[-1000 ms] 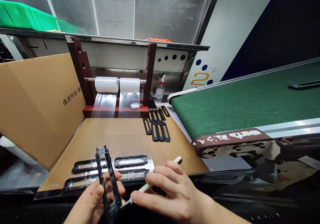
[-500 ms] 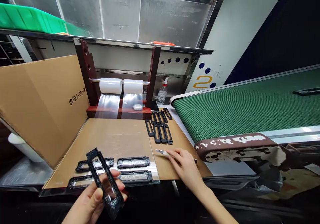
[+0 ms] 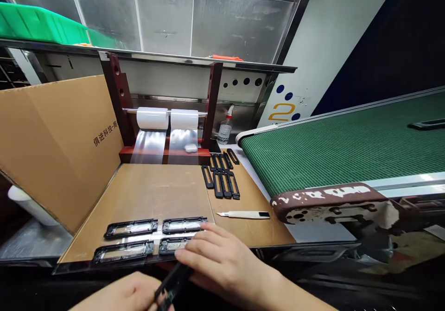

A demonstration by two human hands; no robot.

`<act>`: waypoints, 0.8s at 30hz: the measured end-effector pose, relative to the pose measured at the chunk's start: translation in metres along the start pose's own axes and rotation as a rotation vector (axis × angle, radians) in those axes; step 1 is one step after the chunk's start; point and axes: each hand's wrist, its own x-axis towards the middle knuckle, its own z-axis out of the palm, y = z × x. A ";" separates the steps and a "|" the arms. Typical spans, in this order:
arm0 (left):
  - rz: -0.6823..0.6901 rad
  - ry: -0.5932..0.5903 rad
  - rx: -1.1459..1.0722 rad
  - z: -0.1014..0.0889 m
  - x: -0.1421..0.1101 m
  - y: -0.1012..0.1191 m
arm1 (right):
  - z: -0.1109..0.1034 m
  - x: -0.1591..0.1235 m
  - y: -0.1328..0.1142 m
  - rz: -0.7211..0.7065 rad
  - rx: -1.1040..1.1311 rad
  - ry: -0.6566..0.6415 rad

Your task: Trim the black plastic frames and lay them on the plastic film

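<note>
Head view: black plastic frame [image 3: 173, 283] between left hand [image 3: 118, 297] and right hand [image 3: 222, 264]

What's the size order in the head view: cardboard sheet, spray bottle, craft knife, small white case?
Largest is the cardboard sheet. The craft knife and spray bottle look too alike to rank. Smallest is the small white case.

Open cardboard [image 3: 149, 195] lies beyond the black frames [image 3: 130, 228]; the utility knife [image 3: 243, 214] blocks rightward.
</note>
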 end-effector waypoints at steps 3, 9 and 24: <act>0.024 0.330 -0.155 -0.050 0.011 0.004 | -0.004 0.012 0.006 0.136 -0.030 0.013; 0.157 0.726 -0.157 -0.129 0.047 0.007 | -0.015 0.032 0.013 0.188 -0.107 0.070; 0.035 0.350 -0.376 -0.138 0.043 0.007 | 0.111 0.072 0.051 0.352 0.055 -0.161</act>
